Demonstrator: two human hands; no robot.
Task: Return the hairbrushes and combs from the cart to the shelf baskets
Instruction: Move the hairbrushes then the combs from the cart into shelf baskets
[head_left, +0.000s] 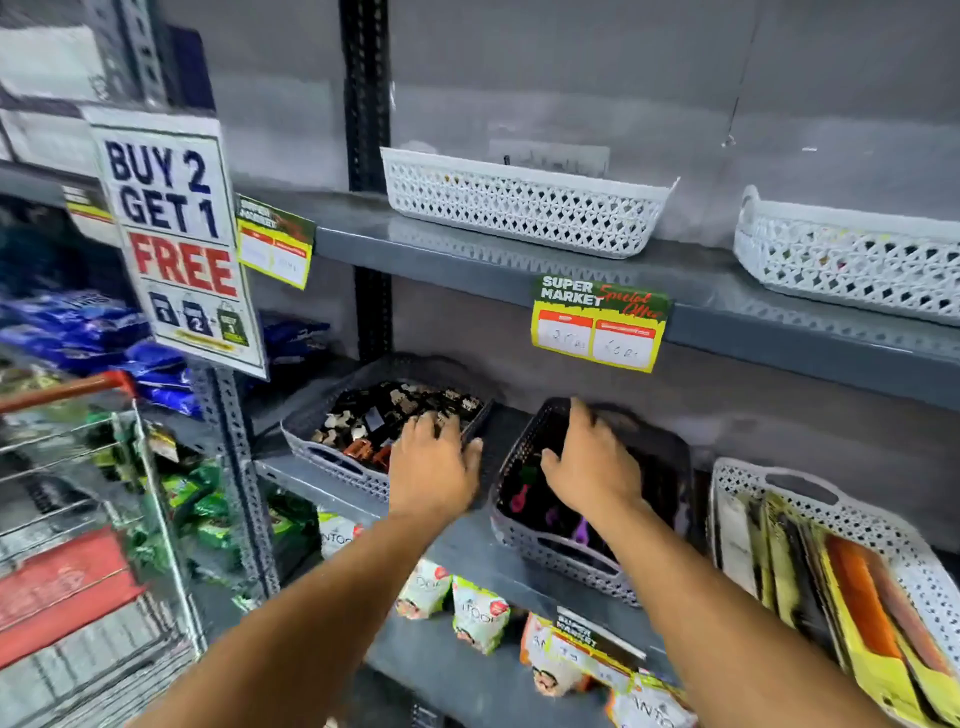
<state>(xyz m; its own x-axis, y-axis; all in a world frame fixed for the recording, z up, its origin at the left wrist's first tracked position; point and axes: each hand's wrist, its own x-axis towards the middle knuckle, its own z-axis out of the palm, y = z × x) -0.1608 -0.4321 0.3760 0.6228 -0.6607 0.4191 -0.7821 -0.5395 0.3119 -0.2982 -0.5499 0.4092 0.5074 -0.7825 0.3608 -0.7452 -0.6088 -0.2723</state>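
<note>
My left hand (434, 462) lies palm down over the right rim of a grey basket (332, 460) of small hair clips, thumb hooked over its outer wall. My right hand (589, 465) reaches into the dark basket (561, 564) beside it, fingers stretched to the far left corner, thumb apart; nothing shows in it. Small pink and purple pieces (519, 499) lie in that basket. At the far right, a white basket (737, 475) holds long packaged brushes or combs (857, 597). The wire cart (67, 389), with a red handle, stands at the left.
Two white baskets (519, 208) (852, 254) sit on the upper shelf above a yellow price tag (597, 327). A "Buy 2 Get 1 Free" sign (176, 234) hangs on the left upright. Snack packets (478, 618) fill the shelf below my arms.
</note>
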